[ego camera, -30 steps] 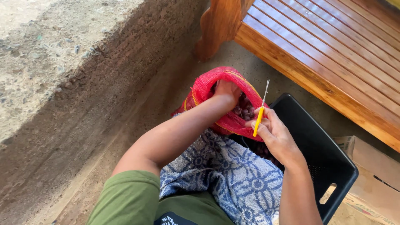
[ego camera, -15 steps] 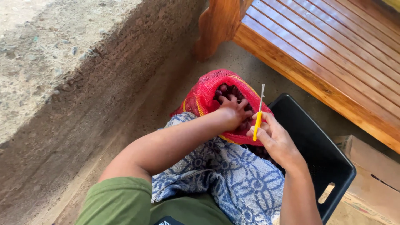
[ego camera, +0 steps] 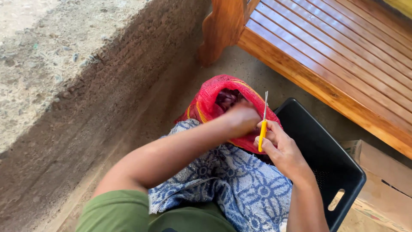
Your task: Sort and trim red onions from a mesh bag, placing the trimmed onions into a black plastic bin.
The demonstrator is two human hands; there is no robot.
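A red mesh sack (ego camera: 210,96) stands open on the ground in front of my lap, with small dark round things inside. My left hand (ego camera: 241,118) is closed at the sack's near rim; whether it holds anything is hidden by the fist. My right hand (ego camera: 281,148) holds a small knife (ego camera: 262,129) with a yellow handle, its thin blade pointing up, right beside my left hand. A blue and white patterned cloth (ego camera: 231,184) lies over my lap below both hands.
A black plastic crate (ego camera: 330,167) sits at my right. Beyond it stands a slatted wooden bench (ego camera: 334,56) with a carved leg (ego camera: 219,30). A rough concrete ledge (ego camera: 64,77) runs along the left. Cardboard (ego camera: 382,180) lies at the lower right.
My left hand has pulled back out of the sack toward its near rim and closed into a fist. The right hand with the knife has stayed about where it was.
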